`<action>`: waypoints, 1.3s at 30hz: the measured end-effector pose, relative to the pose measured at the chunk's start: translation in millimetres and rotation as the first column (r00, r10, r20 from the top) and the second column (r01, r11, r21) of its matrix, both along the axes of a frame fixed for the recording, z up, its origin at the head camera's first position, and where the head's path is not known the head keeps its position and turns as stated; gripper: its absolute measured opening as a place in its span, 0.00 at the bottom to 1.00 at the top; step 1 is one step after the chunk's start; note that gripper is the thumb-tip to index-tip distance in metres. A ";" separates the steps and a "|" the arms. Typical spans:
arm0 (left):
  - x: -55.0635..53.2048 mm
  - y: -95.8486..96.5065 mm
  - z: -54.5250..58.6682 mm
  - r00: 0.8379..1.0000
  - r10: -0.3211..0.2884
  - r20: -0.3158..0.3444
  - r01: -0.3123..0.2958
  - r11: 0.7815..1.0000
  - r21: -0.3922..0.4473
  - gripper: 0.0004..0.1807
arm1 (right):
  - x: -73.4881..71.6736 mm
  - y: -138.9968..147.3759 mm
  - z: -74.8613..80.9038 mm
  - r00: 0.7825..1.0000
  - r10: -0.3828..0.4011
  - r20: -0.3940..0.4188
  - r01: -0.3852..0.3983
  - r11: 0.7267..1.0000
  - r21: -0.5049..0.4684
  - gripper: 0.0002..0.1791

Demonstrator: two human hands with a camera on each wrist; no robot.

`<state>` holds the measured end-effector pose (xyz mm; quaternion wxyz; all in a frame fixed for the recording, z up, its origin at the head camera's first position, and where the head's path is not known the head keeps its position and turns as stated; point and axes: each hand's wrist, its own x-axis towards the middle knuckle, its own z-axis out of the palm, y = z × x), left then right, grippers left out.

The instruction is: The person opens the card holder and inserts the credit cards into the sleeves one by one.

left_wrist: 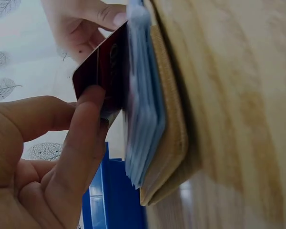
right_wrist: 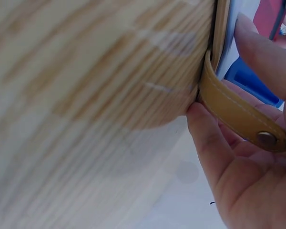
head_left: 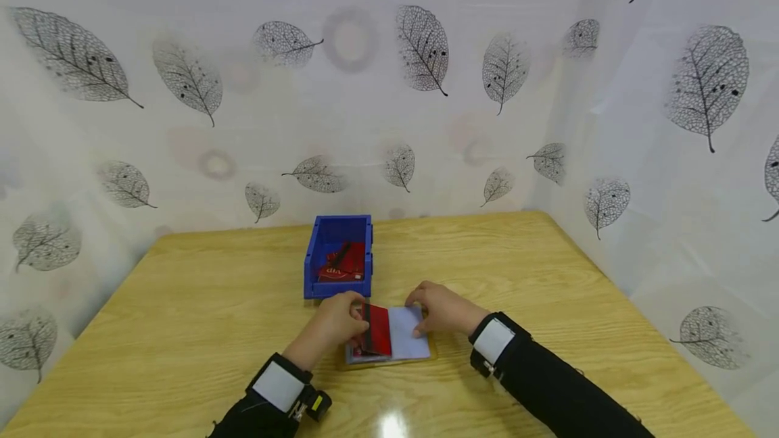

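A tan card holder [head_left: 433,349] lies open on the table, its clear plastic sleeves [left_wrist: 144,109] fanned in a stack. My left hand [head_left: 335,322] pinches a red card [head_left: 380,331] with a black stripe between thumb and fingers. The card stands tilted over the left-hand pages, its lower edge right at the sleeves. On the other side, my right hand [head_left: 449,309] grips the holder's right edge, the thumb on the whitish page [head_left: 404,334]. A tan strap [right_wrist: 238,112] with a metal snap sticks out beside the right palm.
Just behind the holder stands a blue plastic bin [head_left: 337,291] with several red cards [head_left: 348,259] in it. The wooden table [head_left: 201,303] reaches back to a white curtain [head_left: 365,113] printed with leaves.
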<state>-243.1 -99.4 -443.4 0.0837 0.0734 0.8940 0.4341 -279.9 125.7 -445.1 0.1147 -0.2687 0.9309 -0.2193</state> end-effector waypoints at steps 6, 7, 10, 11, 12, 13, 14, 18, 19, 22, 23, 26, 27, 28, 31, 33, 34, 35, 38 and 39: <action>1.5 5.3 -0.9 1.000 0.003 -0.031 -0.006 0.995 -0.095 0.25 | -0.9 2.4 -0.1 1.000 -0.011 0.010 0.011 1.000 -0.013 0.24; 1.4 6.3 -1.0 0.999 0.004 -0.038 -0.009 0.993 -0.120 0.25 | -1.4 2.7 -0.4 1.000 -0.013 0.014 0.014 1.000 -0.019 0.24; 0.8 8.9 -1.3 0.999 0.007 -0.051 -0.016 0.983 -0.185 0.24 | -2.9 2.7 -2.1 1.000 -0.013 0.023 0.014 0.999 -0.031 0.24; 0.4 9.6 -1.5 0.999 0.009 -0.053 -0.020 0.980 -0.198 0.24 | -3.1 2.7 -2.5 1.000 -0.012 0.023 0.013 0.999 -0.034 0.24; 0.2 10.3 -1.7 0.999 0.012 -0.050 -0.022 0.980 -0.198 0.24 | -3.4 2.7 -2.8 1.000 -0.011 0.023 0.012 0.999 -0.036 0.24; -0.1 10.9 -1.9 0.999 0.011 -0.051 -0.021 0.980 -0.198 0.24 | -3.3 2.7 -2.8 1.000 -0.008 0.022 0.009 0.999 -0.038 0.24; -0.1 11.7 -1.6 0.999 0.010 -0.052 -0.020 0.980 -0.198 0.24 | -3.1 2.7 -2.7 1.000 -0.007 0.021 0.007 0.999 -0.037 0.24; -0.3 15.2 -2.6 0.999 0.013 -0.052 -0.022 0.984 -0.177 0.25 | -2.3 2.9 -1.4 1.000 -0.005 0.024 0.006 0.999 -0.039 0.24; -0.3 16.3 -2.6 0.999 0.015 -0.047 -0.023 0.984 -0.177 0.25 | -2.1 2.7 -1.2 1.000 -0.007 0.028 0.008 0.999 -0.041 0.24; -1.1 21.0 -2.9 0.999 0.029 -0.023 -0.033 0.983 -0.181 0.25 | -1.3 2.0 0.2 0.999 -0.012 0.037 0.014 0.999 -0.049 0.24; -1.5 22.7 -3.1 0.999 0.031 -0.012 -0.032 0.983 -0.183 0.26 | -1.1 1.8 0.4 0.999 -0.014 0.039 0.016 0.999 -0.050 0.24; -2.8 27.6 -4.3 1.000 0.023 -0.001 -0.023 0.982 -0.189 0.25 | -1.2 1.8 -0.4 0.999 -0.010 0.036 0.012 0.998 -0.055 0.24; -3.0 28.9 -4.7 1.000 0.021 -0.002 -0.021 0.982 -0.186 0.25 | -1.7 2.0 -1.6 0.999 -0.008 0.035 0.010 0.998 -0.057 0.24; -2.9 30.3 -5.2 1.000 0.020 0.002 -0.019 0.984 -0.175 0.25 | -2.4 2.3 -2.8 0.999 -0.006 0.033 0.008 0.998 -0.058 0.24; -2.4 34.1 -5.5 1.000 0.023 0.001 -0.022 0.986 -0.167 0.24 | -4.3 3.5 -5.9 1.000 0.004 0.028 -0.002 0.998 -0.064 0.24; -1.9 37.3 -5.5 0.999 0.033 0.017 -0.030 0.987 -0.157 0.24 | -5.1 4.5 -7.0 1.000 0.006 0.025 -0.005 0.998 -0.063 0.24; -1.8 38.9 -5.4 0.999 0.037 0.025 -0.033 0.987 -0.157 0.24 | -5.1 4.9 -7.0 1.000 0.006 0.024 -0.005 0.998 -0.063 0.24; -1.9 40.2 -5.3 0.999 0.042 0.030 -0.036 0.986 -0.162 0.23 | -5.0 5.3 -6.7 1.000 0.007 0.023 -0.006 0.998 -0.062 0.24; -2.5 44.1 -5.1 0.998 0.052 0.034 -0.045 0.981 -0.189 0.23 | -3.9 6.7 -5.5 1.000 0.010 0.020 -0.009 0.998 -0.061 0.24; -2.8 45.2 -5.0 0.998 0.054 0.033 -0.047 0.979 -0.199 0.23 | -3.3 7.1 -5.0 1.000 0.010 0.021 -0.009 0.998 -0.061 0.24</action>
